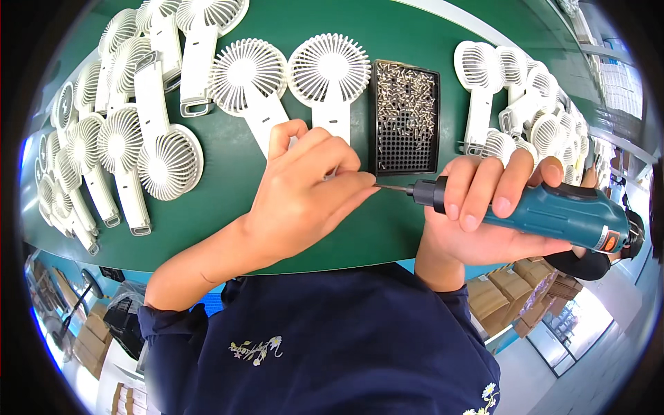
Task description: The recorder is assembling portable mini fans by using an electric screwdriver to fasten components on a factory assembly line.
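Green worktable [228, 173], left hand [304, 194] fingers pinched at bit tip, right hand [484, 207] fingers clamped on teal screwdriver [553, 214]

The screw tray [406, 117] lies on the bench [228, 176], toward its far side. Just left of the tray lie two handheld fans [290, 79], heads away from the person, handles toward them. Farther left of the tray a heap of fans [117, 131] lies overlapping. Right of the tray another pile of fans [515, 104] runs along the far edge. Nearer the person than the tray, the left hand [304, 190] sits over one fan's handle; the right hand [484, 207] with the electric screwdriver [546, 211] is near-right of the tray, its bit pointing left to the left hand's fingertips.
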Motion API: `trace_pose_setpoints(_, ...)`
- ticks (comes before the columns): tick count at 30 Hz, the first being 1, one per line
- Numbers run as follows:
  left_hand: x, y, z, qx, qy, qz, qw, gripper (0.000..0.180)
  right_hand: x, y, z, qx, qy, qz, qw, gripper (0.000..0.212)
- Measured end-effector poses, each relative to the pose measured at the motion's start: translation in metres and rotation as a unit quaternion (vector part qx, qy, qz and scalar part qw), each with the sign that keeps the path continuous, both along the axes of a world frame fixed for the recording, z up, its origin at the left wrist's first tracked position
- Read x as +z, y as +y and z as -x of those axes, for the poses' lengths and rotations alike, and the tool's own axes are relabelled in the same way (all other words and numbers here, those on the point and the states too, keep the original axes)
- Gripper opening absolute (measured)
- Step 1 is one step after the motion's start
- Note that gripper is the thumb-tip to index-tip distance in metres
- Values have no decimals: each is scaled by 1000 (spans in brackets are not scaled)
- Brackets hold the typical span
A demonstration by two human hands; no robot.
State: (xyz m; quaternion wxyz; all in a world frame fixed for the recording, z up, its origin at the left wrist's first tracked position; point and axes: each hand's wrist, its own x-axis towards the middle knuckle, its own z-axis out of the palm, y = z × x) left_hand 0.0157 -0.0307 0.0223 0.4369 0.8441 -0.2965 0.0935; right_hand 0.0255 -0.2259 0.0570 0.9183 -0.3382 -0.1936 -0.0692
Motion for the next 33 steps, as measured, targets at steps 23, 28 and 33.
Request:
trace_pose_setpoints(23, -8, 8, 11, 19, 89, -21, 996, 30, 2, 45, 20, -5, -52, 161, 985, 46)
trace_pose_setpoints(28, -15, 7, 13, 23, 77, -16, 997, 28, -7, 44, 13, 10, -80, 167, 983, 85)
trace_pose_setpoints(33, -17, 8, 13, 25, 67, -3, 997, 27, -7, 49, 16, 1, -79, 177, 981, 82)
